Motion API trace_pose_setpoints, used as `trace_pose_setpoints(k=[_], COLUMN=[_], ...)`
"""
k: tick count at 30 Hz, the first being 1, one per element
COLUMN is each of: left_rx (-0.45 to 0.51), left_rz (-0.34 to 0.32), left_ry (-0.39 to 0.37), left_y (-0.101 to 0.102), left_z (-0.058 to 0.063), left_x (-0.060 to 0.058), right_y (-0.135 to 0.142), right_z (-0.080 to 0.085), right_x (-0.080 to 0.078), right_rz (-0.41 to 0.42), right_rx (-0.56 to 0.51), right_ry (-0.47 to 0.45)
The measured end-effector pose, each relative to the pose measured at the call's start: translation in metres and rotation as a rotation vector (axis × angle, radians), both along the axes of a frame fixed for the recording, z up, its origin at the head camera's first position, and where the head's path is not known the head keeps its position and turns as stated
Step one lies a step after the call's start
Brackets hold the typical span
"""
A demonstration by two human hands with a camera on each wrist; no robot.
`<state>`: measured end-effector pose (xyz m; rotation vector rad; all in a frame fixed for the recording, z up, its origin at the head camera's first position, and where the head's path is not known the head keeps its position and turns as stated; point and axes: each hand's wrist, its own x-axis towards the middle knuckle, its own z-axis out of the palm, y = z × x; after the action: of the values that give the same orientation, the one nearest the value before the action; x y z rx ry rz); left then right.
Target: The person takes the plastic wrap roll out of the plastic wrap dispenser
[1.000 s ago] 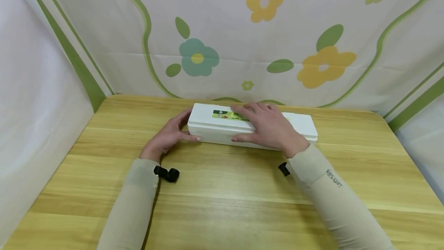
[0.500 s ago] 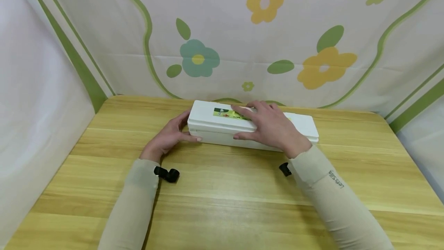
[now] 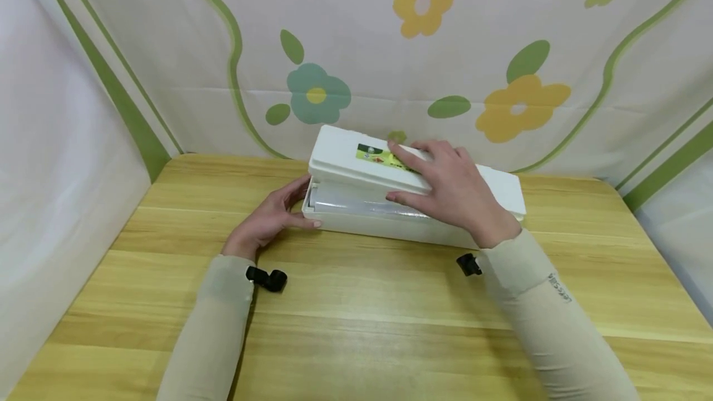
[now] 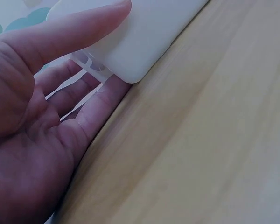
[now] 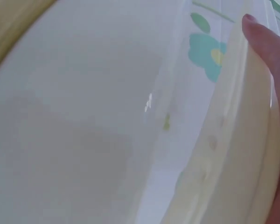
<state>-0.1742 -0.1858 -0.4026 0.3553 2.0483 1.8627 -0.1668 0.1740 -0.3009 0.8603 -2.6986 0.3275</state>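
Observation:
A long white cling film box stands near the back of the table, its lid (image 3: 340,148) tilted up, with the left end raised over the base (image 3: 384,229). A clear, shiny roll of cling film (image 3: 356,201) shows in the gap. My right hand (image 3: 453,187) grips the lid from above, thumb on the front edge and fingers over the top, partly covering a green and yellow label (image 3: 370,155). With my left hand (image 3: 270,216) I hold the base's left end. In the left wrist view the thumb (image 4: 84,32) lies along the base's front and the fingers reach behind its end.
The wooden table (image 3: 356,320) stretches out in front of the box. A white cloth with flowers (image 3: 367,42) hangs close behind it, and more white cloth stands at both sides. Each wrist carries a black camera mount, such as the left mount (image 3: 267,278).
The lid's left end has risen off the base and the lid has shifted slightly right, uncovering the roll. My right hand moved up and right with it; my left hand stayed in place.

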Motion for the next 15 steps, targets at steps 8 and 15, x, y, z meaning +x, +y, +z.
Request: trace_pose_setpoints(k=[8, 15], left_rx=[0.019, 0.010], left_rz=[-0.039, -0.051], left_ry=[-0.004, 0.010], left_y=[-0.001, -0.006], left_z=[-0.003, -0.003], left_x=[0.000, -0.002], right_y=[0.052, 0.105], right_z=[-0.008, -0.018], right_x=[-0.001, 0.003], right_rz=[-0.125, -0.224], right_rx=[-0.045, -0.022], right_ry=[-0.030, -0.087])
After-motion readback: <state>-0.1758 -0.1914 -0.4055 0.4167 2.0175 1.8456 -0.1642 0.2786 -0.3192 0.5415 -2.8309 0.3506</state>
